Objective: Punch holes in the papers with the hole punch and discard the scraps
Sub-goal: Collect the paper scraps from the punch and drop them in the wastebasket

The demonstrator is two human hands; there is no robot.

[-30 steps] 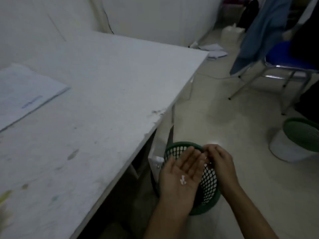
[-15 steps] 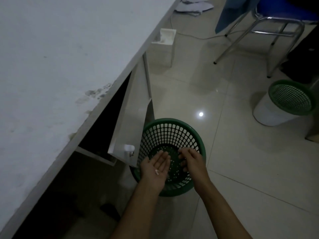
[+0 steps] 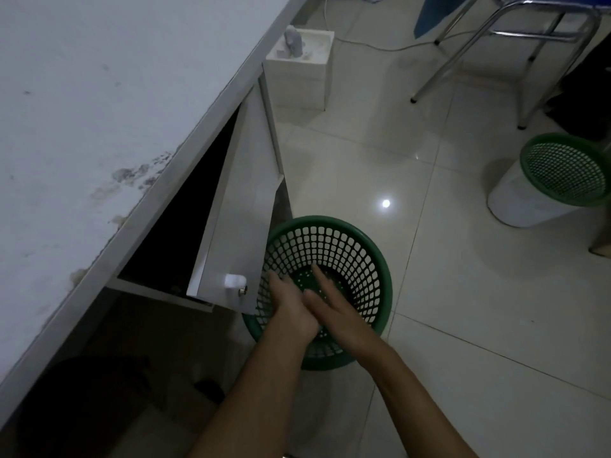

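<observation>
Hovering over the round green plastic lattice wastebasket [image 3: 360,246], left hand [image 3: 291,309] and right hand [image 3: 337,312], palms now pressed flat together, fingers straight and extended, gripping nothing. Half a second ago held apart, the left palm up with tiny white paper scraps on it; now turned onto its edge and met by the right palm, scraps no longer visible, whether between the palms or fallen into the basket cannot be told. Both bare forearms reaching in from the bottom edge.

Seen closer and from more directly above than before. Basket standing on glossy pale floor tiles [image 3: 463,292] with thin grout lines and a bright point of reflected light, square openings in its wall, round holes in its base, smooth thick rim. Just beside it, touching or nearly so, a white cabinet door [image 3: 238,226] swung open under the worn, stained white tabletop [image 3: 82,127], with a small white knob and a metal lock. Farther off, a white tissue box [image 3: 297,74], a chrome-legged chair [image 3: 496,44], and a second green mesh basket [image 3: 565,170] set in a white bin. No legible writing anywhere.
</observation>
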